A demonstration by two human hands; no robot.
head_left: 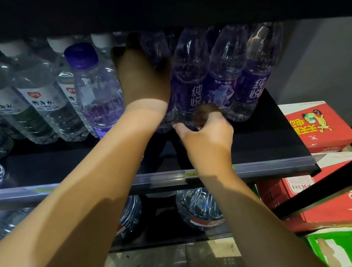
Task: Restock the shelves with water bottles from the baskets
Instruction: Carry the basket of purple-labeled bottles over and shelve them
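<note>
Several purple-labelled water bottles stand on the black shelf (282, 139). My right hand (204, 135) grips the base of the front purple bottle (188, 76) from below, thumb and fingers curled round it. My left hand (142, 76) reaches deep into the shelf behind that bottle. Its fingers are in shadow around a bottle (154, 46) further back; the grasp itself is hidden. Two more purple bottles (225, 67) stand to the right. No basket is in view.
White-capped clear bottles (39, 100) and one purple-capped bottle (95, 90) fill the shelf's left part. The shelf above (187, 10) hangs low over the bottle tops. Large water jugs (198, 206) sit on the shelf below. Red cartons (320, 128) and a green carton (341, 254) are stacked right.
</note>
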